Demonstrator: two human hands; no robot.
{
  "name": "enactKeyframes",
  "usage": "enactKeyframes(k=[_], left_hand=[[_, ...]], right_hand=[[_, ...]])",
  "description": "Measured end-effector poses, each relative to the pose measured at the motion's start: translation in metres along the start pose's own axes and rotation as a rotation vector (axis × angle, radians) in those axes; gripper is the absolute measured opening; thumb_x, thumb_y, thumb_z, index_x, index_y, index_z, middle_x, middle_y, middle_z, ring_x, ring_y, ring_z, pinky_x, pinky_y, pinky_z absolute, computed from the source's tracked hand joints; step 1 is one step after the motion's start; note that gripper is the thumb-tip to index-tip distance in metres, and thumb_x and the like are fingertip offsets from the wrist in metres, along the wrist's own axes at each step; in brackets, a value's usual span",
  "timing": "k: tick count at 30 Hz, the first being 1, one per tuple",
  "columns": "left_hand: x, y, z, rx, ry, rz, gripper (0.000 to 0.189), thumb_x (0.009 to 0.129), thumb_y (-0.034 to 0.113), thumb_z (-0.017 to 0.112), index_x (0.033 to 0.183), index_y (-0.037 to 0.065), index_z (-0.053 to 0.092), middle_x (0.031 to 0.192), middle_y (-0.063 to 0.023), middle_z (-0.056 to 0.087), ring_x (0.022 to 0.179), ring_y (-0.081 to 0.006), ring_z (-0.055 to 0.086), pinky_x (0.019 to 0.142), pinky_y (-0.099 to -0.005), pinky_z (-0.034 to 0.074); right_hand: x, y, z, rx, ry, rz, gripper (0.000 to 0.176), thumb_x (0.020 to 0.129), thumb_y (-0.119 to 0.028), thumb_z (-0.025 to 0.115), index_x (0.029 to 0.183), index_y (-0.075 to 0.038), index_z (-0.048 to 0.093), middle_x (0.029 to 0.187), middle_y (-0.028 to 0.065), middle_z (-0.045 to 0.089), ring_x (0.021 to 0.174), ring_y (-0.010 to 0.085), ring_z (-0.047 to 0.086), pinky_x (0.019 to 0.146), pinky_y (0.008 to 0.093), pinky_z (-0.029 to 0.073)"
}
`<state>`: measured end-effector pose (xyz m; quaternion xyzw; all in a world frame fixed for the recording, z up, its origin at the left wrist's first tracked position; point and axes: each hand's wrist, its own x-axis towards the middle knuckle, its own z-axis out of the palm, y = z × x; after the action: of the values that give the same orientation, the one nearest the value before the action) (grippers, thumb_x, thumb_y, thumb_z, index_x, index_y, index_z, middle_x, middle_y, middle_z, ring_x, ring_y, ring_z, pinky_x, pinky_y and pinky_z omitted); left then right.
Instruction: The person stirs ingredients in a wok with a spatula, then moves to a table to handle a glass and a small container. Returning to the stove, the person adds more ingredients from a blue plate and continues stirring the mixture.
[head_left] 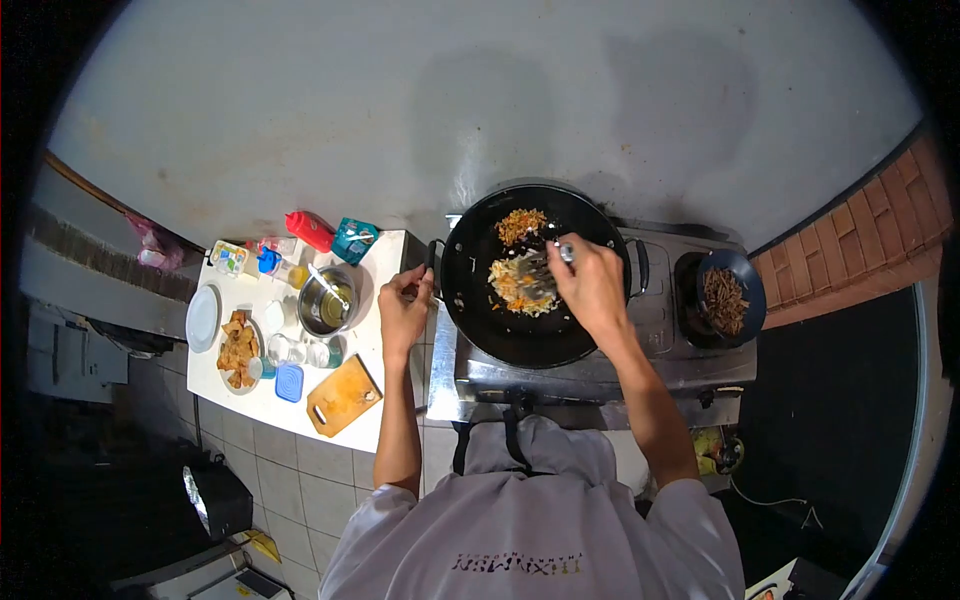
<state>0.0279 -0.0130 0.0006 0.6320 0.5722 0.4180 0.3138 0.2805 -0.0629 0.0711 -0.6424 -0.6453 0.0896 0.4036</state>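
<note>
A large black wok (520,345) sits on the steel gas stove. My left hand (403,312) is closed at the wok's left handle (431,256), fingers pinched around its lower end. In my right hand (592,286) is a spatula (537,270) with a dark slotted head and a silver handle end. Its head rests in a pale, chopped mixture with orange bits (522,296) in the middle of the wok. Toward the wok's far side lies a separate heap of golden-brown crumbled food (520,226).
At right, a smaller dark pan (755,290) holds brown strips (724,302). The white table (350,437) at left bears a metal pot (326,301), a cutting board (345,396), a plate of fried pieces (238,352), a red bottle (309,231) and jars. A wall (480,100) rises behind.
</note>
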Motion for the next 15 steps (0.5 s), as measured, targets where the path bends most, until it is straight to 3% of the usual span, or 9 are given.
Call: enactKeyframes(k=[4,6,12,15], left_hand=[[-0.002,0.002,0.001,-0.006,0.013,0.003,0.029,0.088,0.016,0.067,0.106,-0.008,0.066,0.072,-0.009,0.064,0.065,-0.0095,0.054,0.061,-0.0255,0.046],[-0.004,0.004,0.001,-0.024,0.002,-0.033,0.03,0.089,0.016,0.066,0.107,-0.008,0.066,0.072,-0.0082,0.063,0.064,-0.0093,0.054,0.059,-0.0257,0.046],[-0.004,-0.005,0.002,-0.002,0.007,0.003,0.031,0.089,0.017,0.066,0.109,-0.007,0.065,0.071,-0.0073,0.062,0.063,-0.0096,0.054,0.059,-0.0259,0.046],[-0.006,0.0,0.002,-0.013,0.005,-0.011,0.031,0.089,0.016,0.066,0.109,-0.007,0.065,0.07,-0.0072,0.061,0.062,-0.0101,0.054,0.06,-0.0258,0.046]], right_hand=[[0.005,-0.002,-0.016,-0.059,0.115,0.026,0.021,0.088,-0.014,0.062,0.076,0.003,0.059,0.066,0.0221,0.061,0.06,0.0403,0.062,0.055,0.045,0.047],[0.001,-0.001,-0.007,0.071,0.036,0.025,0.022,0.088,-0.014,0.062,0.076,0.003,0.059,0.065,0.022,0.061,0.06,0.04,0.062,0.055,0.0449,0.046],[0.009,0.006,-0.02,-0.098,0.069,0.019,0.02,0.089,-0.015,0.061,0.077,0.002,0.06,0.062,0.0216,0.059,0.057,0.0371,0.062,0.053,0.044,0.045],[0.008,-0.002,-0.026,0.058,0.014,0.038,0.018,0.088,-0.016,0.063,0.081,0.001,0.063,0.063,0.0207,0.06,0.056,0.0354,0.062,0.052,0.0412,0.046]])
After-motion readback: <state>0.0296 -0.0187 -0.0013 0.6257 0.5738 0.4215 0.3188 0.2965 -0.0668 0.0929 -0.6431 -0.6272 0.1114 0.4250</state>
